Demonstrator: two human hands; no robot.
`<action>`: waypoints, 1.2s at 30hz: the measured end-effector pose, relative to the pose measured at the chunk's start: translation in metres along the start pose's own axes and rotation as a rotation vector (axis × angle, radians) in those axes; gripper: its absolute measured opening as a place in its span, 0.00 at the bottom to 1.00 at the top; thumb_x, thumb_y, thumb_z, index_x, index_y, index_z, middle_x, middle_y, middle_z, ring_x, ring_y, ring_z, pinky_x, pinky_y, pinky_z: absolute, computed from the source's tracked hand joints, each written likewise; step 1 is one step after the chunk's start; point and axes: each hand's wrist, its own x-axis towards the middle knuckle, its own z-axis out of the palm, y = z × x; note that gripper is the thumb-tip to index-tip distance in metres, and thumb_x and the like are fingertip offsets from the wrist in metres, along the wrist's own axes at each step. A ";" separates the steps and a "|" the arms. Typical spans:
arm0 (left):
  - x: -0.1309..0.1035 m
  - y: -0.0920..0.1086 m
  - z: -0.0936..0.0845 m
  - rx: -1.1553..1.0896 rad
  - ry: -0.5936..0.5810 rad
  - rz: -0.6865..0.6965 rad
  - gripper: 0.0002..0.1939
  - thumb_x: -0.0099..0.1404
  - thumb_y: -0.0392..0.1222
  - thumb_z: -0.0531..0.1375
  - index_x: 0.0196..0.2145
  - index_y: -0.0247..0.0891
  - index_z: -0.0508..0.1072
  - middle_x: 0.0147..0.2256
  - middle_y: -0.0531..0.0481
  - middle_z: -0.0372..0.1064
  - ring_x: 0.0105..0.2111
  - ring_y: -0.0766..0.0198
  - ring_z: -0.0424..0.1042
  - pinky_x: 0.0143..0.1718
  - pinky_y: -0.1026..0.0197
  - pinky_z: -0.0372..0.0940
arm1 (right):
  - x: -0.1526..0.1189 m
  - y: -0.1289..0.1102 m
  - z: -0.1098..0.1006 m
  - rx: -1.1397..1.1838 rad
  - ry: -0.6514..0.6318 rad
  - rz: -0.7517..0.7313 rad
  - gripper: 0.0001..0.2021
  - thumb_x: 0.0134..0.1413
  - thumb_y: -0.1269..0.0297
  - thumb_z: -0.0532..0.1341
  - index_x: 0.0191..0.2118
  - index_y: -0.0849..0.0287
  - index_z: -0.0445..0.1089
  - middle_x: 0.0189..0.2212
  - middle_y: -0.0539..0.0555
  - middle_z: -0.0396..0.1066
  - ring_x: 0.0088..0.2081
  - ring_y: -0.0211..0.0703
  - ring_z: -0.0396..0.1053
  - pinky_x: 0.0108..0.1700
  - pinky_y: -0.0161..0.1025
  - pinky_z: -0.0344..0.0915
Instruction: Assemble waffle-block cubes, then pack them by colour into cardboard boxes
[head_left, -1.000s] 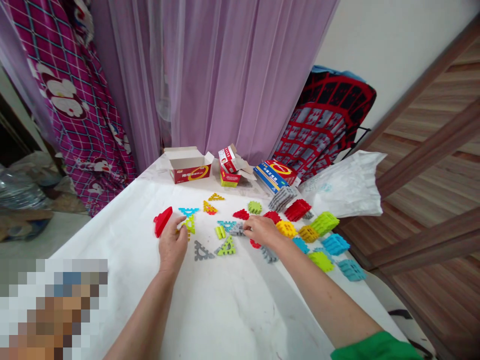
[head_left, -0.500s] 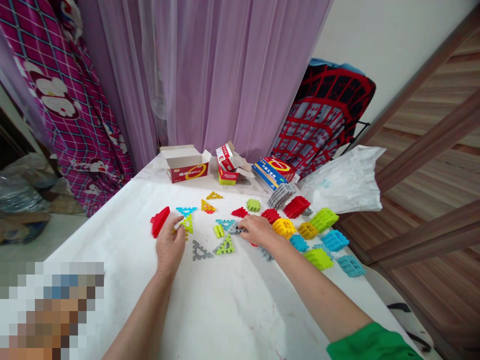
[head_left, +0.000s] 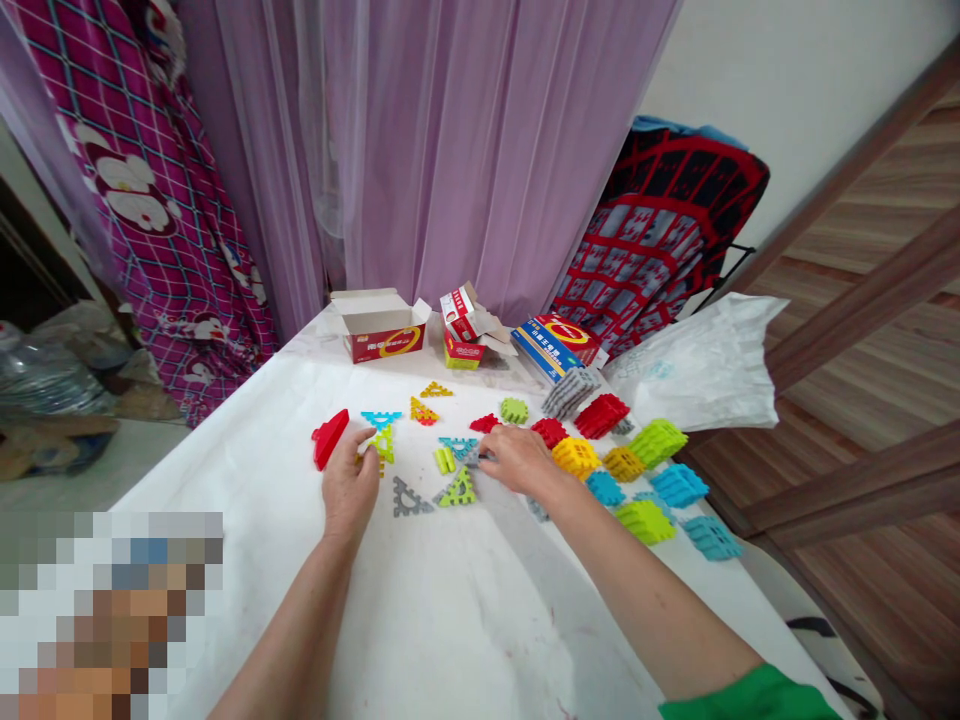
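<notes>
My left hand (head_left: 350,480) rests on the white table beside a green triangular piece (head_left: 384,443), its fingers bent over the piece's left edge; whether it grips anything is unclear. Left of it lies a red piece (head_left: 330,438). My right hand (head_left: 517,460) has its fingertips together at a grey piece, mostly hidden, beside a blue triangle (head_left: 456,447). Between the hands lie small light-green pieces (head_left: 444,460), a grey triangle (head_left: 409,498) and a green triangle (head_left: 459,488). Farther back are a blue triangle (head_left: 381,419) and yellow ones (head_left: 436,390).
Stacks of red (head_left: 602,415), yellow (head_left: 575,458), green (head_left: 646,522) and blue (head_left: 679,485) pieces stand at the right. Open boxes (head_left: 386,345), a blue-and-red box (head_left: 551,350) and a white plastic bag (head_left: 697,365) line the back of the table (head_left: 450,620).
The whole view has shifted slightly, so everything appears a little farther right. The grey piece at my right fingertips is now more hidden. Both hands stay in nearly the same places over the table.
</notes>
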 end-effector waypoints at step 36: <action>0.007 -0.011 -0.002 -0.289 0.178 -0.126 0.17 0.60 0.40 0.50 0.42 0.41 0.75 0.45 0.48 0.76 0.47 0.59 0.73 0.54 0.51 0.65 | 0.023 -0.089 0.005 0.117 -0.043 -0.007 0.12 0.58 0.63 0.57 0.42 0.54 0.77 0.44 0.55 0.76 0.46 0.47 0.73 0.42 0.37 0.65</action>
